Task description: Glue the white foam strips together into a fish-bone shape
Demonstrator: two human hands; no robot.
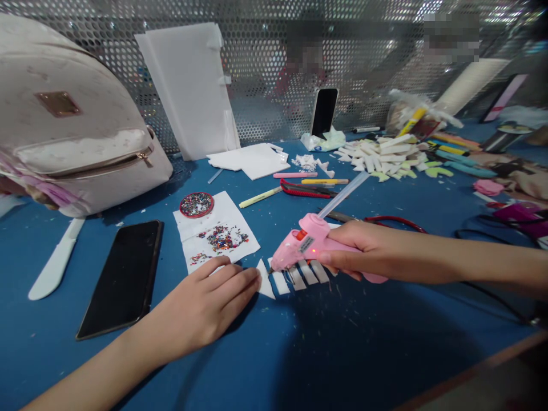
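A perforated metal panel (265,85) stands behind a blue bench (240,377). The right hand (362,249) is wrapped around the handle of a pink glue gun (317,233), its nozzle close over white strips (281,283). Left of the glue gun, the left hand (214,298) lies loosely curled, fingertips at a white triangular piece (265,281); whether it grips that is unclear. Farther left of the gun lies a black phone (124,279).
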